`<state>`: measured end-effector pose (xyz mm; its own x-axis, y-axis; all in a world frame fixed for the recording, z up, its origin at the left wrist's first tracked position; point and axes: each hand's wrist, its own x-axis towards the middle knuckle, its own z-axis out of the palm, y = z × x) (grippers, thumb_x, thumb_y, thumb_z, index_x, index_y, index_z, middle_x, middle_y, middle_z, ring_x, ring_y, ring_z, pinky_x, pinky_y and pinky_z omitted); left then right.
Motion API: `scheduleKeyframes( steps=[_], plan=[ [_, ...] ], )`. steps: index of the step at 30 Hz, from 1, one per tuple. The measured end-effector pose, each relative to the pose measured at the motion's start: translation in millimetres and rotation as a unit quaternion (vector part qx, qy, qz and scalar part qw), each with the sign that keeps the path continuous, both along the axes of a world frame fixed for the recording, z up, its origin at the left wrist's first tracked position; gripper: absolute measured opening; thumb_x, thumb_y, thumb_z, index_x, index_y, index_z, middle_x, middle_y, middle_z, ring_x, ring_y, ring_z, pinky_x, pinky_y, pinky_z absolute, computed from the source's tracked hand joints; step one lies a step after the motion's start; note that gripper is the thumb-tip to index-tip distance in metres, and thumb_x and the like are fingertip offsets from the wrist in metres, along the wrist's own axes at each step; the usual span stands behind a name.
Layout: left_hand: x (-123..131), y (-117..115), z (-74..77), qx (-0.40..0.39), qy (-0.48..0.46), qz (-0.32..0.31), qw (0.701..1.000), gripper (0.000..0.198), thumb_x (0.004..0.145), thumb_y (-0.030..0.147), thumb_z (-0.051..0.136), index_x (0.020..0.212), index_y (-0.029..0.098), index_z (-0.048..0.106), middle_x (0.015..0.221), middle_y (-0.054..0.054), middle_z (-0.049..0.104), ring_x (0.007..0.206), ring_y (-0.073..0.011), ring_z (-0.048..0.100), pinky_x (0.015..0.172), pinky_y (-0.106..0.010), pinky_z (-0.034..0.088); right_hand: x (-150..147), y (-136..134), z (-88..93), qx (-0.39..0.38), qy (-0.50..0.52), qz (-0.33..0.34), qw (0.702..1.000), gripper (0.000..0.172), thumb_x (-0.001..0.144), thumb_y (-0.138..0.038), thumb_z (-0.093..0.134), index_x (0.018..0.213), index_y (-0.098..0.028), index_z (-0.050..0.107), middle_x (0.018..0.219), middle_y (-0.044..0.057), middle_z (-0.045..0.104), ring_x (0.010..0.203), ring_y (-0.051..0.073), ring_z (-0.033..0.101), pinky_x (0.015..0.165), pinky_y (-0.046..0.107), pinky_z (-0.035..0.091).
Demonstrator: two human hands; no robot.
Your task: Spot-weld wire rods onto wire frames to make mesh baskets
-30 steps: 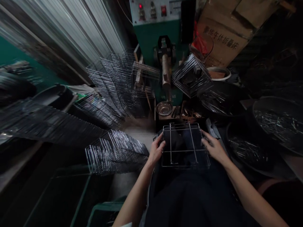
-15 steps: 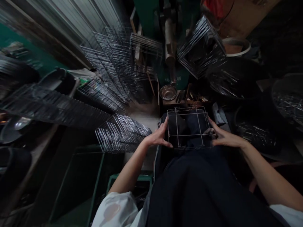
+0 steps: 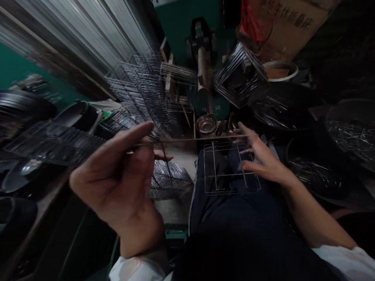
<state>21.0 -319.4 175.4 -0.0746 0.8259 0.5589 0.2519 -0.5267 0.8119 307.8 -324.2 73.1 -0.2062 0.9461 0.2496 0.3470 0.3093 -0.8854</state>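
At the far left, a row of wire racks (image 3: pixel 52 142) leans in shadow, with a dark tub (image 3: pixel 76 114) just behind it. Next comes the left hand (image 3: pixel 123 168), raised large and close to the camera, its thumb and fingers pinched together on a thin wire (image 3: pixel 184 139) that runs rightward, almost level, across the view. (A shorter wire drops just right of those fingers; blur hides whether the two are joined.) Behind this hand, a tall stack of wire grids (image 3: pixel 131 86) stands near the corrugated sheeting (image 3: pixel 96 35), and a lower stack of wire frames (image 3: pixel 171 179) shows beneath the wire. Toward the middle rises a green machine (image 3: pixel 175 23), with a round metal dish (image 3: pixel 206 124) on the low surface at its foot. Nearer, a rectangular wire frame (image 3: pixel 215 168) lies across the dark trousers (image 3: pixel 246 210) of the person's lap. Beyond it, a bundle of square wire frames (image 3: pixel 240 74) hangs tilted beside the machine. The right hand (image 3: pixel 263 156) is open over the lap frame's right side, fingers spread around the wire's far end; I cannot tell whether they touch either one. Farther right, black basins (image 3: pixel 313 171) hold loose metal pieces, below a cardboard box (image 3: pixel 287 27).
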Motion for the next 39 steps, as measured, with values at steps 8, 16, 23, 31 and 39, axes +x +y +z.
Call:
scheduleKeyframes(
  steps=[8,16,23,31,39],
  plan=[
    [25.5,54.1,-108.2,-0.283,-0.125,-0.155,0.938,0.070,0.073,0.030,0.079,0.138,0.025,0.054,0.091,-0.002,0.064,0.067,-0.0113,0.061,0.058,-0.028,0.061,-12.4,-11.4,-43.3,-0.073,0.174,-0.166,0.968,0.063,0.098,-0.047,0.053,0.154,-0.026,0.033,0.081,0.001,0.060,0.045,0.009,0.046,0.036,0.022,0.039],
    [25.0,69.8,-188.9,-0.288,0.093,-0.079,0.950,0.051,0.070,0.024,0.074,0.120,0.018,0.069,0.083,-0.001,0.061,0.068,-0.0136,0.059,0.063,-0.027,0.053,15.5,6.9,-78.8,-0.006,-0.204,-0.248,0.947,0.050,0.095,-0.038,0.045,0.139,-0.016,0.057,0.110,0.015,0.062,0.094,0.029,0.063,0.085,0.046,0.055],
    [22.1,58.5,-189.6,-0.225,0.258,-0.064,0.938,0.049,0.078,0.016,0.062,0.126,0.020,0.066,0.080,-0.001,0.055,0.074,-0.0166,0.058,0.069,-0.029,0.050,17.8,-6.1,-85.8,-0.030,-0.275,-0.210,0.938,0.052,0.096,-0.039,0.045,0.144,-0.019,0.053,0.111,0.015,0.059,0.100,0.031,0.062,0.094,0.049,0.052],
    [12.5,30.6,-209.1,-0.222,0.184,-0.099,0.953,0.046,0.097,0.038,0.048,0.141,0.026,0.053,0.105,-0.007,0.056,0.099,-0.0204,0.058,0.091,-0.035,0.050,28.3,-27.5,-118.0,-0.127,-0.020,-0.172,0.977,0.060,0.100,-0.051,0.045,0.153,-0.024,0.038,0.119,0.009,0.063,0.096,0.022,0.063,0.086,0.036,0.053],
    [-19.4,30.8,-210.4,-0.261,0.273,-0.304,0.875,0.151,0.049,0.061,0.089,0.156,0.030,-0.012,0.162,-0.017,0.000,0.149,-0.0488,0.007,0.115,-0.069,0.023,39.3,-59.1,-110.8,-0.244,0.105,0.015,0.964,0.119,0.074,-0.051,0.083,0.160,-0.031,0.005,0.114,0.005,0.056,0.085,0.015,0.053,0.075,0.028,0.048]
  ],
)
